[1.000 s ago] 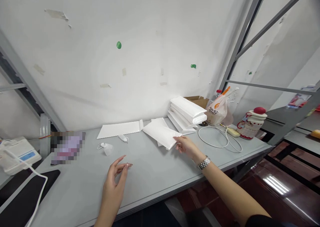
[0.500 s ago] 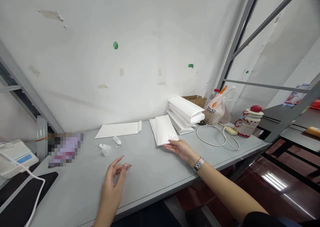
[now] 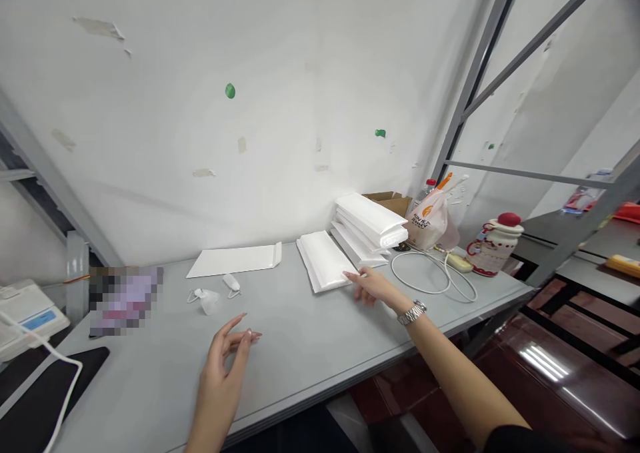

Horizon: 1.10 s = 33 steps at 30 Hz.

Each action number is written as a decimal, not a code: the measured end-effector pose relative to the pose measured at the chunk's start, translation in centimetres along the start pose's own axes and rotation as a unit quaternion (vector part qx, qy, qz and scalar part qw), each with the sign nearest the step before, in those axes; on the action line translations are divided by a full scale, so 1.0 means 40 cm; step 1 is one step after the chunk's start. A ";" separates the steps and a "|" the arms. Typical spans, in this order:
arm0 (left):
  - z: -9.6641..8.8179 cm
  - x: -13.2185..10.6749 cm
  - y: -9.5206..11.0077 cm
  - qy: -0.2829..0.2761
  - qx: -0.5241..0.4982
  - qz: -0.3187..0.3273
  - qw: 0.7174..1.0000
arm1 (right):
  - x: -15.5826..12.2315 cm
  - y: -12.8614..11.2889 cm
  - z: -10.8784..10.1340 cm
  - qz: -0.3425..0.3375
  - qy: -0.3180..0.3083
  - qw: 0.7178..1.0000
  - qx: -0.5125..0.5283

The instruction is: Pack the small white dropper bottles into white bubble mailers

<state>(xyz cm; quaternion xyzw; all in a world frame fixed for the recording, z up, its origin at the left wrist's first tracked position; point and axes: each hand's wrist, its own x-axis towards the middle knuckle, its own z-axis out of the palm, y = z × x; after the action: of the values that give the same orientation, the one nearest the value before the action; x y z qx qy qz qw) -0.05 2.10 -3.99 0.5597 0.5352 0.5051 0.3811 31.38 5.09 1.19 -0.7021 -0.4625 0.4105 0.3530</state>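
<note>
spreading right fingers [image 3: 355, 277] beside folded white sheet [image 3: 323, 261]

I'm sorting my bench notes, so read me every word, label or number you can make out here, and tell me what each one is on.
Nothing can be quoted for certain.
Plastic bag: dark lettering under an orange logo, too blurred to read.
Blue display on a white device: too small to read.
Pixelated item on the table: blurred out, unreadable.
Packet at the far right: print too small to read.
</note>
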 end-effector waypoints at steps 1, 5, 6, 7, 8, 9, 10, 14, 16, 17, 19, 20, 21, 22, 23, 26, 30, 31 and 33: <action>0.000 0.000 -0.001 -0.001 0.001 -0.001 1.000 | -0.015 -0.009 -0.003 -0.025 0.080 0.991 -0.107; -0.002 0.002 -0.005 -0.005 0.004 -0.004 1.000 | -0.042 -0.066 0.032 -0.201 0.274 0.864 -0.371; -0.002 0.003 -0.006 -0.004 0.004 -0.004 1.000 | -0.031 -0.081 0.051 -0.256 0.252 0.851 -0.382; -0.002 0.005 -0.008 -0.002 0.004 -0.004 1.000 | -0.013 -0.095 0.073 -0.308 0.220 0.842 -0.384; -0.003 0.007 -0.010 0.001 0.003 -0.004 1.000 | 0.010 -0.106 0.096 -0.345 0.193 0.831 -0.391; -0.003 0.009 -0.012 0.002 0.002 -0.004 1.000 | 0.038 -0.113 0.117 -0.362 0.175 0.822 -0.404; -0.004 0.011 -0.014 0.003 0.002 -0.005 1.000 | 0.067 -0.117 0.137 -0.359 0.157 0.818 -0.422; -0.004 0.014 -0.018 0.007 0.008 -0.012 1.000 | 0.150 -0.102 0.181 -0.345 0.127 0.814 -0.449; -0.003 0.012 -0.016 0.008 0.009 -0.013 1.000 | 0.161 -0.087 0.183 -0.352 0.117 0.814 -0.448; -0.002 0.011 -0.014 0.009 0.010 -0.011 1.000 | 0.161 -0.080 0.181 -0.356 0.109 0.813 -0.448; -0.001 0.009 -0.011 0.012 0.012 -0.009 1.000 | 0.158 -0.069 0.174 -0.362 0.089 0.813 -0.448; -0.001 0.008 -0.011 0.013 0.012 -0.010 1.000 | 0.156 -0.066 0.171 -0.364 0.077 0.813 -0.448; -0.001 0.008 -0.011 0.016 0.012 -0.013 1.000 | 0.155 -0.064 0.168 -0.367 0.065 0.812 -0.449; -0.001 0.008 -0.011 0.017 0.013 -0.016 1.000 | 0.156 -0.062 0.165 -0.370 0.054 0.811 -0.450; -0.002 0.009 -0.012 0.017 0.012 -0.021 1.000 | 0.157 -0.062 0.163 -0.374 0.044 0.809 -0.451; -0.003 0.008 -0.012 0.019 0.008 -0.028 0.999 | 0.164 -0.060 0.161 -0.382 0.035 0.805 -0.453; -0.002 0.004 -0.003 0.023 0.003 -0.031 0.999 | 0.171 -0.054 0.159 -0.360 0.081 0.811 -0.453; -0.002 0.003 -0.001 0.025 0.003 -0.032 0.999 | 0.172 -0.052 0.159 -0.352 0.097 0.814 -0.452; 0.000 0.003 0.002 0.025 0.002 -0.035 0.999 | 0.174 -0.049 0.157 -0.335 0.128 0.820 -0.446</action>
<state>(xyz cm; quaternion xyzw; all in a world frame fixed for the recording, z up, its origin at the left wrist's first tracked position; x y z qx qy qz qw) -0.06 2.18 -3.88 0.5287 0.5650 0.5042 0.3834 26.66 12.98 -1.44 -0.6308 -0.7523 -0.0781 0.1733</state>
